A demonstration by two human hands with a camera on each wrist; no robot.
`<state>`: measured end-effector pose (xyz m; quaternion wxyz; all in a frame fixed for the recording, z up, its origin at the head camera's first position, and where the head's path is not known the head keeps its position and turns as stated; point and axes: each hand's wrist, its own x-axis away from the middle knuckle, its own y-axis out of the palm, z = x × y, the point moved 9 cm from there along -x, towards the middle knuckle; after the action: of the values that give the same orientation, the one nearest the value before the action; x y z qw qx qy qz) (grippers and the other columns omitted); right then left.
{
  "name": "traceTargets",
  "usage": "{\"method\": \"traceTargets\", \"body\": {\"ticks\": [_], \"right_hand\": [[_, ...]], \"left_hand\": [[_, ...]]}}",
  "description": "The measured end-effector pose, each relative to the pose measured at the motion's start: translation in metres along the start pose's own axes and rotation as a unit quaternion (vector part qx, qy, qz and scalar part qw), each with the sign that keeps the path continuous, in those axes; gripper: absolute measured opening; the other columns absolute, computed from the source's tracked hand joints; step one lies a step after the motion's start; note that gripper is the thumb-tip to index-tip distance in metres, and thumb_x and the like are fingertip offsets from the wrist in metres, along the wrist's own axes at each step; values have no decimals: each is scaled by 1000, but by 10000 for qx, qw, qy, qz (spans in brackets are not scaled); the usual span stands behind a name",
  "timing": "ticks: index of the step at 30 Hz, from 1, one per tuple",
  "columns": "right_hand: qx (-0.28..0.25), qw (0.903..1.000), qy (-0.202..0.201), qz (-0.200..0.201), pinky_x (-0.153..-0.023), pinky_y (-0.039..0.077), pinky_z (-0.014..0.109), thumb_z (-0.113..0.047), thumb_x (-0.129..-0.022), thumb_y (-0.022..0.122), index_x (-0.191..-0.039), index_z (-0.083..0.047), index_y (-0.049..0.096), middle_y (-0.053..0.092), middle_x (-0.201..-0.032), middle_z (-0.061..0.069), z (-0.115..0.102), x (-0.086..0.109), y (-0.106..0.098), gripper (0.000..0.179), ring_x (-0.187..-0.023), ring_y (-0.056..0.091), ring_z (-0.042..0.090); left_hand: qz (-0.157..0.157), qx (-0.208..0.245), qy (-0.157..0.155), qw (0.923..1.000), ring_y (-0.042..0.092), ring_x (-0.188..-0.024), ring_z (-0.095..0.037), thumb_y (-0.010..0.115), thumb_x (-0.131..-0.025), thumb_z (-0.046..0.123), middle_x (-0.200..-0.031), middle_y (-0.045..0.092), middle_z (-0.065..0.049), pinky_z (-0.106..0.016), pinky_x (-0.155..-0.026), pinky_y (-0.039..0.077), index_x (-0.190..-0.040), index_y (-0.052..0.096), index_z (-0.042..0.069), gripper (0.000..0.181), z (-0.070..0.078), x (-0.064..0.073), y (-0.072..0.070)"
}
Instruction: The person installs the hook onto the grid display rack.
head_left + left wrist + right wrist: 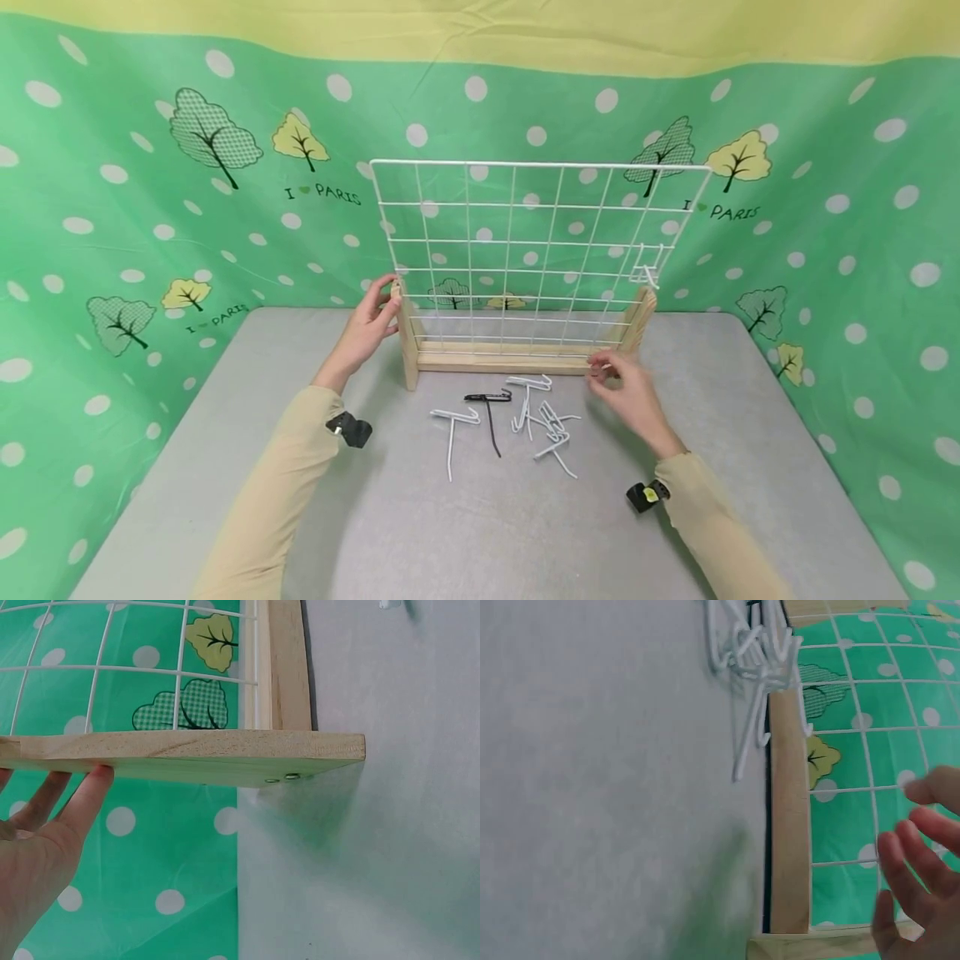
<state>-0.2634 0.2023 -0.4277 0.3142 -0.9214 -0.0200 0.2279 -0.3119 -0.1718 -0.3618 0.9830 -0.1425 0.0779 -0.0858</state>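
Observation:
A white wire grid panel (510, 242) stands upright in a wooden base (502, 367) with a post at each side. My left hand (366, 323) touches the left wooden post (408, 354) near its top. In the left wrist view, its fingers (88, 799) rest nearly straight against the post's outer face. My right hand (628, 392) hovers in front of the grid's lower right part, fingers loosely bent, with nothing visible between them. One white hook (647, 276) hangs on the grid at the right. Below the base lie a black hook (488, 398) and several white hooks (555, 433).
A lone white hook (451, 429) lies on the grey table (465, 533) left of the black one. The right wooden post (637, 321) stands just behind my right hand. A green dotted cloth (315, 258) hangs behind and around the table.

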Motion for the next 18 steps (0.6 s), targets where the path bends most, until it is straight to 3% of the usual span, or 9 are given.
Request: {"method": "traceTargets", "body": {"ticks": [5,12,18], "right_hand": [[334,9932,-253,-1091,-80,52,50,4,-78,75,-100,-1,67,64,-98,11,2,2,25,24,-88,60,29],[238,9875,-461,-1487,-79,52,48,5,-78,74,-96,-1,68,65,-95,8,1,6,41,20,-88,60,30],[-217,9678,-343,-2482,-82,52,41,4,-81,71,-96,-1,68,66,-93,5,4,17,63,16,-89,61,23]], "left_hand": [[-15,-11,-18,10000,42,-127,-44,41,-106,20,-143,35,-31,-55,-96,45,-150,26,6,49,-1,0,0],[-9,10,-16,10000,42,-127,-44,41,-106,19,-142,35,-31,-54,-96,45,-150,26,6,49,1,-2,0],[-10,26,-39,10000,42,-127,-44,41,-105,18,-141,36,-31,-55,-97,44,-150,26,6,48,1,-2,0]]}}
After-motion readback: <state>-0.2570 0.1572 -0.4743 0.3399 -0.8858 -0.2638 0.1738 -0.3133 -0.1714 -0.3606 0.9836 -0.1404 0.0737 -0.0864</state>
